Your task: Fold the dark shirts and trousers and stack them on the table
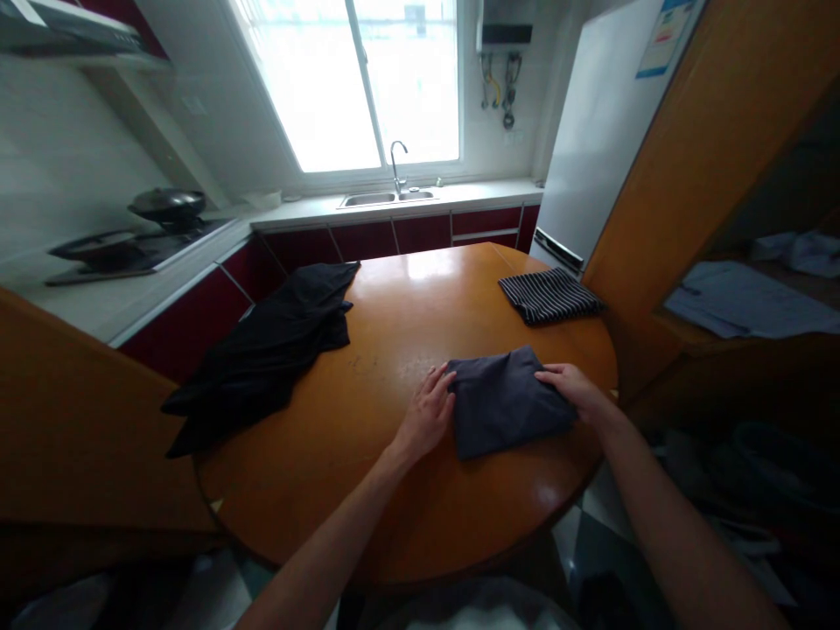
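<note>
- Fingers (pixel 433 382) of your left hand (pixel 420 423) rest at the left edge of the folded grey cloth (pixel 508 407), and your right hand (pixel 577 390) meets its upper right side, so the cloth lies between your two hands.
- This cloth lies flat on the round wooden worktop (pixel 381 367), right of its middle, with its far edge slightly uneven.
- Beyond your right hand, near the worktop's right rim, you have a folded striped cloth (pixel 551 296), near the grey one but apart from it.
- Over to your left, well apart, a black garment (pixel 276 337) spreads along the worktop and hangs past its edge.
- Behind the worktop stand the sink (pixel 371 200) and tap (pixel 398 166), with the fridge (pixel 600 131) to the right.
- Your left fingers are loosely spread and extended, touching the cloth without closing round it.
- On the right, your thumb and forefinger touch the cloth; the rest are hidden, so whether they grip it you cannot tell.
</note>
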{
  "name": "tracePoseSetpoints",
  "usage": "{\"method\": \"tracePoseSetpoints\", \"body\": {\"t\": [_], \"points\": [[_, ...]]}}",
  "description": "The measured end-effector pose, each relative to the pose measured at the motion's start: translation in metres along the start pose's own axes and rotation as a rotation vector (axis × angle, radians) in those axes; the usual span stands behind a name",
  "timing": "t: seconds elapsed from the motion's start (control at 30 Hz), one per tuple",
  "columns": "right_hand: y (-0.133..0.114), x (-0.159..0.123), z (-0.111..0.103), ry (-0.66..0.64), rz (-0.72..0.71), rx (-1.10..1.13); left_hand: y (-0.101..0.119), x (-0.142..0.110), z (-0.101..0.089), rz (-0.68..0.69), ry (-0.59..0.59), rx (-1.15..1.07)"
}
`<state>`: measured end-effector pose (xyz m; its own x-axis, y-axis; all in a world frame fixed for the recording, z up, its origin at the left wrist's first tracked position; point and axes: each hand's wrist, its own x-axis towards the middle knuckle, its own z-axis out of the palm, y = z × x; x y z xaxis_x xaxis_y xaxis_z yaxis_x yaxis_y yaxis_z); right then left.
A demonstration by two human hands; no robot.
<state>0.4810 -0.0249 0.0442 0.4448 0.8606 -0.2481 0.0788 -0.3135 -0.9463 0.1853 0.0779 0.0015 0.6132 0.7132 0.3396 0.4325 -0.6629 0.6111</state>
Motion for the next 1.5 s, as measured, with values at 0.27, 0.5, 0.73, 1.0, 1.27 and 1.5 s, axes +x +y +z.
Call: {"method": "tracePoseSetpoints", "body": {"t": [0.27,0.5,0.73,1.0,1.27,1.5], "points": [[0.015,0.015,0.002,0.019,-0.018,-0.192,-0.036,0.071,0.016,-0.059,-0.017,-0.044],[0.007,0.017,0.001,0.065,-0.212,-0.316,-0.043,0.082,0.017,-0.062,-0.067,-0.019],[0.027,0.02,0.001,0.091,-0.129,-0.435,-0.037,0.074,0.022,-0.015,-0.003,0.026],[0.041,0.025,-0.005,0.141,-0.151,-0.596,-0.023,0.069,0.017,-0.002,0.037,0.129],[0.041,0.021,-0.005,0.105,-0.182,-0.727,0.035,0.044,0.021,0.247,-0.056,0.245],[0.031,0.003,-0.007,0.194,-0.121,-0.941,0.029,0.035,0.037,0.243,-0.175,0.33]]}}
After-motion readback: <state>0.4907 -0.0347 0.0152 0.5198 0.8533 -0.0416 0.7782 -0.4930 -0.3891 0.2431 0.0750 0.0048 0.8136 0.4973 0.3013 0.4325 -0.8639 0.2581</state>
